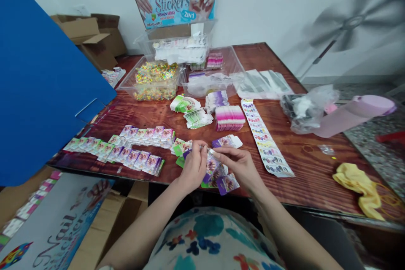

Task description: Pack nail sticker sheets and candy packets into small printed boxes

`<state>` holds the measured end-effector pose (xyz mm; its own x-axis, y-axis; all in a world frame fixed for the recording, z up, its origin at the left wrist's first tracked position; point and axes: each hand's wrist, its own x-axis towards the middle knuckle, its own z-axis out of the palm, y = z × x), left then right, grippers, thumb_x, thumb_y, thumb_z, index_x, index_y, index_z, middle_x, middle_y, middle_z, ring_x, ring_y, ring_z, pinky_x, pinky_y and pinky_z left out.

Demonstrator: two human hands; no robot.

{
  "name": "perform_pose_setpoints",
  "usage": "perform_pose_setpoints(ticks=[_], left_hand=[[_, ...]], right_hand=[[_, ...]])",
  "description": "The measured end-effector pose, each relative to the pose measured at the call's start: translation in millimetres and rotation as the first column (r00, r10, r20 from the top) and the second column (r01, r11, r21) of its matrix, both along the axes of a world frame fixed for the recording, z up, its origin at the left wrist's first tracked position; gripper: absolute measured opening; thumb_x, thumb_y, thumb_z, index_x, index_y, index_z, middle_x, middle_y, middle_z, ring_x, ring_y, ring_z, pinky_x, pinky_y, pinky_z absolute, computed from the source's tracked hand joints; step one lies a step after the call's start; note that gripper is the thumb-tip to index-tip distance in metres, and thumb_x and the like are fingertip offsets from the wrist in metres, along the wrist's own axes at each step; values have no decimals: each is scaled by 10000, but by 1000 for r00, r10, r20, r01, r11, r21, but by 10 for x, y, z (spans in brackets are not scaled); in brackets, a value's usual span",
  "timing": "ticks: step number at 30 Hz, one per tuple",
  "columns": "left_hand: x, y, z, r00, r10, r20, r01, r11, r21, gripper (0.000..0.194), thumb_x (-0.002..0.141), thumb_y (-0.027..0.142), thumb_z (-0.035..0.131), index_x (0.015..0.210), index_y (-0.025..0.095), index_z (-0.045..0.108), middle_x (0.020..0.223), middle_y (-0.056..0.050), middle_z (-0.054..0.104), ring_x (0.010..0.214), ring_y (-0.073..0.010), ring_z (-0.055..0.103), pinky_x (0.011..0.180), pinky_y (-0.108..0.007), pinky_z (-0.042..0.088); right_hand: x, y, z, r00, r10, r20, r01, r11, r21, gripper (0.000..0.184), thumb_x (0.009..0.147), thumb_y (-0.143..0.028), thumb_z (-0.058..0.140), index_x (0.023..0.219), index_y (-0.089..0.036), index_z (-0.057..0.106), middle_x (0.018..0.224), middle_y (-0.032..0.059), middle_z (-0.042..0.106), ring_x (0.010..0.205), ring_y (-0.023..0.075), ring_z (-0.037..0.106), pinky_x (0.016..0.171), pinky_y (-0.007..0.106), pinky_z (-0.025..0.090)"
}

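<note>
Near the table's front edge, my left hand (194,166) and my right hand (238,162) meet with fingertips pinched on a small paper packet (209,150). Its white end shows between them; the fingers cover much of the rest. Purple and green printed packets (228,183) lie loosely under and around my hands. Just beyond sits another purple packet (228,140) with a white flap. Overlapping rows of filled-looking packets (139,158) stretch off to the left. Behind are stacks of flat green-white cards (198,117), pink cards (230,117) and purple cards (217,100).
A long sticker strip (265,139) lies to the right. Plastic tubs at the back hold colourful wrapped pieces (155,74) and papers. A yellow cloth (357,185), a pink tube-shaped container (354,116) and a fan (352,23) are at right. A blue panel (47,84) blocks the left.
</note>
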<state>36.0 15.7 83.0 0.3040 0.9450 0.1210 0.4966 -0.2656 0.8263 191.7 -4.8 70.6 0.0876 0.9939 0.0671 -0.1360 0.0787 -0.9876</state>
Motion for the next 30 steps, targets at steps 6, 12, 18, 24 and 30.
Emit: perform_pose_setpoints(ticks=[6,12,18,24,30], left_hand=[[4,-14,-35,996,-36,-79,44,994,98,137,981,296,320,1059,211,393,735,17,536,616,-151,540,633,-287,371],[-2,-21,126,999,3,-41,0,998,60,152,988,307,289,1042,210,392,772,1,552,654,-153,560,643,-287,403],[-12,-39,167,995,-59,-86,67,994,86,172,983,310,305,1080,212,407,817,-14,581,676,-161,582,644,-291,404],[-52,-70,195,996,-75,-45,75,997,-1,208,988,326,288,1087,213,432,783,-2,591,660,-152,583,638,-275,405],[-329,109,200,988,79,-134,-78,997,8,205,961,379,398,1073,226,476,694,40,565,623,-146,563,625,-253,381]], right_hand=[[70,40,-78,996,65,-60,-69,996,-62,180,722,-347,787,872,-247,791,865,39,759,803,188,662,797,333,513],[87,-46,30,977,98,192,-141,964,226,245,862,-292,662,1097,-289,730,897,40,703,809,163,628,737,307,503],[61,-105,50,975,79,210,-143,940,310,247,863,-212,657,1083,-293,734,915,38,686,817,156,637,723,294,513],[40,-145,0,952,127,279,-209,934,290,253,917,-260,585,1141,-273,703,988,50,686,891,172,645,799,314,515],[479,234,-218,768,-36,639,-73,987,144,429,928,-372,534,1325,-210,553,1134,106,667,1012,252,625,877,407,509]])
